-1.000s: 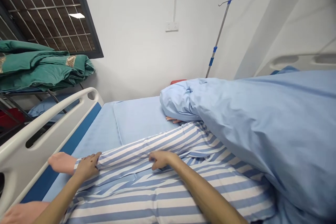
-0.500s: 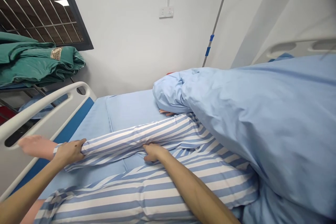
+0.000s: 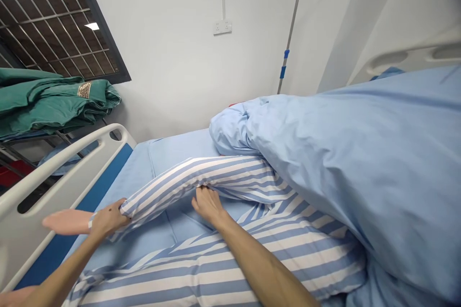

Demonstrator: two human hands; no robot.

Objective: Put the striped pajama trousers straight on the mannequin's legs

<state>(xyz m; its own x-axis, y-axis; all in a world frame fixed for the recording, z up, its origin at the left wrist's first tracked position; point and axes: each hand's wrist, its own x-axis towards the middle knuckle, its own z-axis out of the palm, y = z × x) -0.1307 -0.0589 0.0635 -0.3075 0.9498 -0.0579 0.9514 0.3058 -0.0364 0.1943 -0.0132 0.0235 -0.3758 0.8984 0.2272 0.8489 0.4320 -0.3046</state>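
Observation:
A far leg (image 3: 180, 177) in blue-and-white striped trousers lies across the bed, bent a little with its knee off the sheet. Its bare, smooth foot (image 3: 66, 221) points toward the footboard. My left hand (image 3: 111, 218) is closed around the lower leg, just above the ankle. Under the knee, my right hand (image 3: 209, 204) has its fingers curled up against the cloth, their tips partly hidden. Nearer to me rests the other striped leg (image 3: 173, 276), beneath my right forearm. A light blue quilt (image 3: 324, 148) covers the upper body.
A white-and-blue footboard (image 3: 77, 187) closes the bed's left end; a pale headboard (image 3: 414, 60) stands at the right. Folded green cloths (image 3: 54, 103) lie on a rack beyond the footboard. An IV pole (image 3: 292, 24) rises behind the bed before a wall with a socket (image 3: 222, 27).
The far knee has risen and bent, with my right hand further under it. My left hand and the foot have shifted slightly right and down in the view, which has itself moved a little.

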